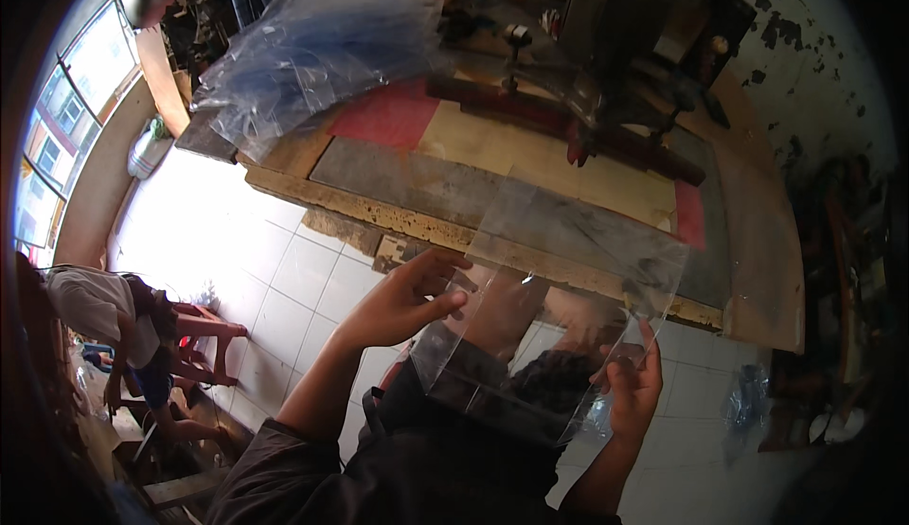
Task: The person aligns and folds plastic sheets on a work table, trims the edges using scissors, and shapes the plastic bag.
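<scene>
Left hand [402, 300] closed in a pinch on the left edge of a clear plastic bag [559, 307], thumb on the near face, fingers curled behind. Right hand [632, 383] gripping the same bag at its lower right corner, fingers wrapped over the edge. Bag held flat and spread between the two hands, raised in front of the body, its upper part reaching beyond both hands and overlapping the near edge of a worn wooden table [407, 179]. Through the film, dark clothing and the floor visible.

Farther out from the left hand, on the table's far left end: a loose heap of clear plastic sheets [312, 42]. Beyond the right hand, on the table: a dark metal machine [625, 42] with a long red-brown bar [606, 142] in front of it. Red patch [388, 113] on the tabletop between heap and bar.

Below and to the left of the left hand: white tiled floor [275, 288]. Well off to that side, another person [123, 326] crouched low on the floor near a window [66, 108].
</scene>
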The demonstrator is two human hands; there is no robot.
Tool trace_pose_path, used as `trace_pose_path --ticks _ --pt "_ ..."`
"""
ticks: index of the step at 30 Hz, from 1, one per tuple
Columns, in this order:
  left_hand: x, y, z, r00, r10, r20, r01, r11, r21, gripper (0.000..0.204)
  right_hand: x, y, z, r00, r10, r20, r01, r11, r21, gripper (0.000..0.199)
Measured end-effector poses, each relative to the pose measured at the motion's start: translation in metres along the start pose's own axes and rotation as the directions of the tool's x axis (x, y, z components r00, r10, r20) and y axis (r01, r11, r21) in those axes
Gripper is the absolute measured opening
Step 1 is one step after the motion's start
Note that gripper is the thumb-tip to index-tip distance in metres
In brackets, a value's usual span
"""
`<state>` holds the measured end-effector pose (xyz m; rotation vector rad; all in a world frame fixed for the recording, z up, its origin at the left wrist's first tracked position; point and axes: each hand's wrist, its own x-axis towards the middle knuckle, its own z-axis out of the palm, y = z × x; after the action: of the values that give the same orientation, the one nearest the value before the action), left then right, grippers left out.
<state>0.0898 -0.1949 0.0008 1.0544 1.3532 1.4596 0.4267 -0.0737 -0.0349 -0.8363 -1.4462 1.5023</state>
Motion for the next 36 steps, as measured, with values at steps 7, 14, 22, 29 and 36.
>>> trace_pose_path --ticks 7,14,22,29,36 --pt "0.006 -0.031 0.004 0.987 -0.156 -0.044 0.161 0.972 0.169 0.028 0.007 0.025 -0.021 0.999 0.049 -0.014 -0.051 0.992 -0.118 0.059" --pt "0.009 -0.035 0.008 0.976 -0.084 -0.199 0.099 0.993 0.065 0.033 0.021 0.029 -0.015 0.993 0.019 -0.114 -0.033 0.992 -0.126 0.042" --pt "0.012 -0.022 0.010 0.967 -0.133 -0.216 0.149 0.987 0.061 0.049 0.026 0.040 -0.006 0.973 -0.045 -0.228 0.036 0.998 -0.045 0.047" --pt "0.011 -0.029 0.007 0.980 -0.065 -0.191 0.078 0.995 0.059 0.057 0.026 0.041 -0.008 0.959 -0.076 -0.273 0.067 0.997 -0.041 0.057" --pt "0.008 -0.025 0.008 0.982 -0.046 -0.185 0.067 0.992 0.110 0.068 0.023 0.042 -0.012 0.950 -0.118 -0.288 0.100 0.992 -0.075 0.057"
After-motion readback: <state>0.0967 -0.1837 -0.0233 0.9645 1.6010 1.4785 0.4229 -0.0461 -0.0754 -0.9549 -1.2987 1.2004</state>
